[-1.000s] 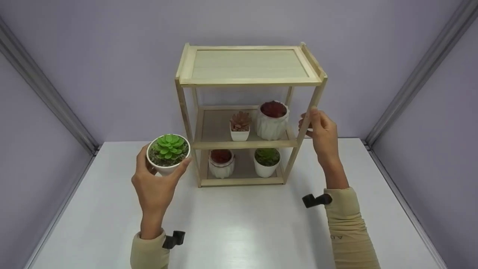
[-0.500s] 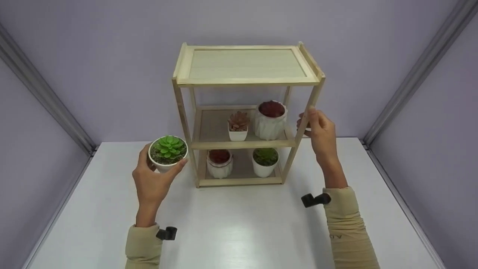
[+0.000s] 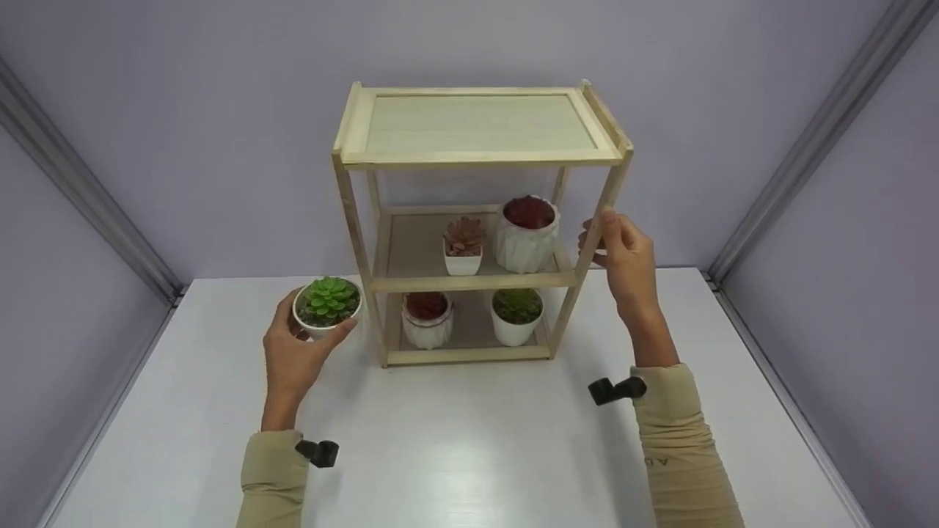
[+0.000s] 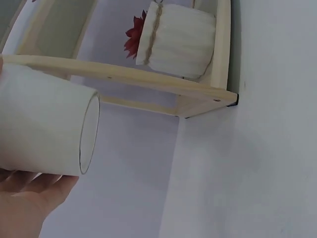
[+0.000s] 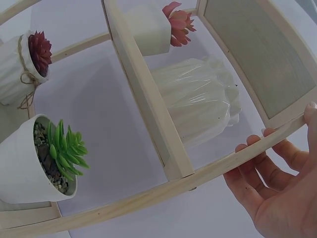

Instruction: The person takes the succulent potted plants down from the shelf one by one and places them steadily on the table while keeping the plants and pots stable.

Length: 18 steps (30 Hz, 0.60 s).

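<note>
My left hand holds a white pot with a green succulent, thumb and fingers around its sides. It is left of the wooden shelf rack; the left wrist view has the pot raised off the tabletop, its underside showing. At the rack's right front post, my right hand grips the wood with its thumb in front. The middle shelf carries a small square pot with a pink succulent and a large ribbed white pot. Below stand a twine-tied pot with a red succulent and another green succulent pot.
The rack's top board bears nothing. A white tabletop lies under and in front of the rack. Pale walls enclose the back and sides, with grey metal strips at the corners.
My left hand has lowered the green succulent pot, which looks smaller and farther off. The right hand keeps its grip on the post. The whole view has shifted slightly.
</note>
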Each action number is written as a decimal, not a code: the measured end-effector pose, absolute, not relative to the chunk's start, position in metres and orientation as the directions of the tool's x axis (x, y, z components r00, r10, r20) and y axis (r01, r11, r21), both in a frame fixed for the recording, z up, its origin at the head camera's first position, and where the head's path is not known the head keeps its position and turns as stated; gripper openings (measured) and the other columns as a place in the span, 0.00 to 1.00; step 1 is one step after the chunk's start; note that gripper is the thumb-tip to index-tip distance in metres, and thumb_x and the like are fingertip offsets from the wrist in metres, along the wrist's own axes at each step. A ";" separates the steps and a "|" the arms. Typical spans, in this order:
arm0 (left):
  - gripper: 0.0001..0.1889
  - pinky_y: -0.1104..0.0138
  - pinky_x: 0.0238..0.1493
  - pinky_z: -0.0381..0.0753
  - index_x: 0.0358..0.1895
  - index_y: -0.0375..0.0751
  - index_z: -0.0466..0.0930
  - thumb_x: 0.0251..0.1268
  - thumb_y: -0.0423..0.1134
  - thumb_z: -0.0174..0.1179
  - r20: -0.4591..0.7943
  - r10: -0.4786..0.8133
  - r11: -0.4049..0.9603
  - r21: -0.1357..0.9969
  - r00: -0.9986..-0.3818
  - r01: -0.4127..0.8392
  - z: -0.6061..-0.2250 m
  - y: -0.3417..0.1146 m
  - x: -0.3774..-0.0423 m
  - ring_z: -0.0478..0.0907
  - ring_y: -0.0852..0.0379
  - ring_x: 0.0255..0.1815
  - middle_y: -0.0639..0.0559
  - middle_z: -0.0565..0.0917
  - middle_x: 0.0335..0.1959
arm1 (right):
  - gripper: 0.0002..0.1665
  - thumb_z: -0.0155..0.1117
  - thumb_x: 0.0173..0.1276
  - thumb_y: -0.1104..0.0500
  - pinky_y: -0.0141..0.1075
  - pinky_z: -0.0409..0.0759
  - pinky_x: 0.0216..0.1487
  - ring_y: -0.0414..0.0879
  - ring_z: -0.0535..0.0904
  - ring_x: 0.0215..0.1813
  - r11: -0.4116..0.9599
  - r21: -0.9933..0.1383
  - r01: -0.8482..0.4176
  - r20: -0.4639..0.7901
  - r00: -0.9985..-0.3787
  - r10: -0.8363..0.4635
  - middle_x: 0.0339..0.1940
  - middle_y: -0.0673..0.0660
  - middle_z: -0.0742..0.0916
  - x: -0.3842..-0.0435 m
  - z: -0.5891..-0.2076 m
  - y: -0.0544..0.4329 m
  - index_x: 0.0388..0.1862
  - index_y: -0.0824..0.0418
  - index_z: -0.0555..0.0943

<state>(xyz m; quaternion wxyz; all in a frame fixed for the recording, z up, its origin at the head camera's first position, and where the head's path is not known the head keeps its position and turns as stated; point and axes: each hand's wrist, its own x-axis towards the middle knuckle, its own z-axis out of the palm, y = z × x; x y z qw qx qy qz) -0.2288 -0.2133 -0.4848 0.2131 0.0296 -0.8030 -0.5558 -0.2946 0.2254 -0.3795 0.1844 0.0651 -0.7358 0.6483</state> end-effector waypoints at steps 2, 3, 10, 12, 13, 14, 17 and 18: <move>0.48 0.82 0.59 0.75 0.78 0.42 0.67 0.55 0.46 0.82 0.291 -0.260 0.384 0.906 -0.921 0.178 -0.490 -0.217 -0.233 0.76 0.48 0.72 0.43 0.76 0.72 | 0.33 0.50 0.85 0.41 0.32 0.88 0.49 0.46 0.85 0.46 0.156 -0.929 -0.335 0.357 -0.923 0.142 0.38 0.51 0.87 -0.294 -0.379 0.226 0.54 0.72 0.82; 0.48 0.82 0.59 0.75 0.78 0.42 0.67 0.55 0.46 0.82 0.286 -0.249 0.388 0.905 -0.925 0.176 -0.493 -0.218 -0.235 0.76 0.48 0.72 0.43 0.76 0.72 | 0.33 0.50 0.85 0.41 0.32 0.88 0.50 0.46 0.85 0.46 0.154 -0.929 -0.335 0.357 -0.923 0.144 0.38 0.51 0.87 -0.294 -0.379 0.227 0.53 0.71 0.83; 0.49 0.59 0.68 0.80 0.79 0.43 0.65 0.56 0.50 0.81 0.230 -0.241 0.375 0.918 -0.943 0.128 -0.511 -0.227 -0.249 0.75 0.47 0.73 0.42 0.75 0.74 | 0.27 0.50 0.85 0.42 0.34 0.88 0.51 0.47 0.86 0.46 0.140 -0.930 -0.341 0.360 -0.922 0.144 0.38 0.52 0.87 -0.294 -0.380 0.227 0.48 0.63 0.85; 0.49 0.69 0.65 0.80 0.79 0.42 0.64 0.57 0.50 0.81 0.211 -0.242 0.352 0.929 -0.947 0.117 -0.516 -0.231 -0.252 0.75 0.46 0.73 0.41 0.74 0.74 | 0.25 0.51 0.85 0.42 0.35 0.89 0.51 0.47 0.86 0.46 0.136 -0.929 -0.343 0.361 -0.922 0.141 0.38 0.52 0.87 -0.295 -0.380 0.226 0.46 0.60 0.86; 0.49 0.74 0.62 0.80 0.80 0.42 0.64 0.57 0.49 0.80 0.200 -0.240 0.332 0.936 -0.950 0.113 -0.518 -0.233 -0.254 0.74 0.45 0.74 0.41 0.73 0.75 | 0.26 0.51 0.85 0.42 0.36 0.89 0.51 0.47 0.86 0.46 0.135 -0.930 -0.343 0.360 -0.923 0.137 0.38 0.52 0.87 -0.295 -0.379 0.225 0.46 0.61 0.86; 0.49 0.79 0.60 0.79 0.80 0.42 0.63 0.58 0.48 0.80 0.189 -0.235 0.310 0.944 -0.953 0.111 -0.519 -0.235 -0.256 0.74 0.45 0.75 0.41 0.72 0.75 | 0.26 0.51 0.85 0.42 0.36 0.89 0.52 0.47 0.86 0.46 0.137 -0.930 -0.342 0.360 -0.924 0.132 0.38 0.52 0.87 -0.295 -0.379 0.225 0.46 0.60 0.86; 0.49 0.87 0.55 0.75 0.81 0.41 0.61 0.60 0.45 0.79 0.156 -0.216 0.246 0.964 -0.964 0.101 -0.523 -0.241 -0.262 0.71 0.44 0.77 0.42 0.69 0.78 | 0.26 0.50 0.86 0.41 0.35 0.89 0.51 0.48 0.86 0.46 0.149 -0.928 -0.341 0.359 -0.925 0.125 0.38 0.52 0.87 -0.295 -0.378 0.225 0.46 0.60 0.85; 0.49 0.87 0.55 0.75 0.82 0.42 0.60 0.61 0.45 0.78 0.143 -0.207 0.233 0.968 -0.968 0.093 -0.524 -0.242 -0.263 0.70 0.45 0.78 0.42 0.69 0.79 | 0.26 0.50 0.86 0.41 0.35 0.89 0.51 0.48 0.86 0.47 0.150 -0.928 -0.341 0.360 -0.925 0.123 0.38 0.52 0.87 -0.295 -0.378 0.226 0.46 0.60 0.85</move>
